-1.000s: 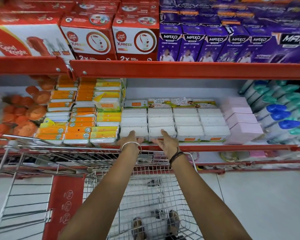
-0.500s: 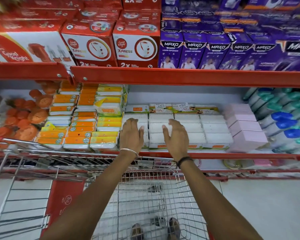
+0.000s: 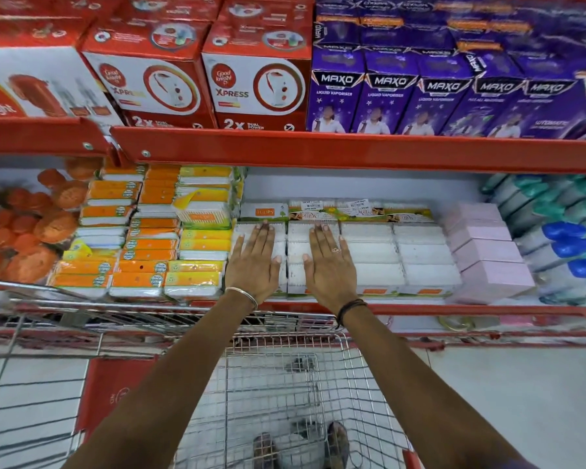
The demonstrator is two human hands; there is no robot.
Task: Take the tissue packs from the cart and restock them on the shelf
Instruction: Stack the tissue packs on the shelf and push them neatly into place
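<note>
Rows of white tissue packs (image 3: 400, 255) lie flat on the red middle shelf (image 3: 454, 309). My left hand (image 3: 252, 262) rests palm down on the leftmost white stack, fingers spread. My right hand (image 3: 330, 262) lies flat on the stack beside it, also spread. Neither hand grips a pack. Stacks of orange and yellow tissue packs (image 3: 142, 252) fill the shelf to the left of my hands. The wire cart (image 3: 285, 394) stands below my arms, and I see no packs in its basket.
Pink boxes (image 3: 487, 255) sit right of the white packs, then bottles with blue and green caps (image 3: 569, 245). Orange scrubbers (image 3: 31, 238) are at the far left. Red (image 3: 197, 76) and purple boxes (image 3: 420, 93) fill the upper shelf, whose red lip overhangs my hands.
Both hands moved from the front edge of the white packs up onto their tops and further back, flattening out. The camera came closer to the shelf.
</note>
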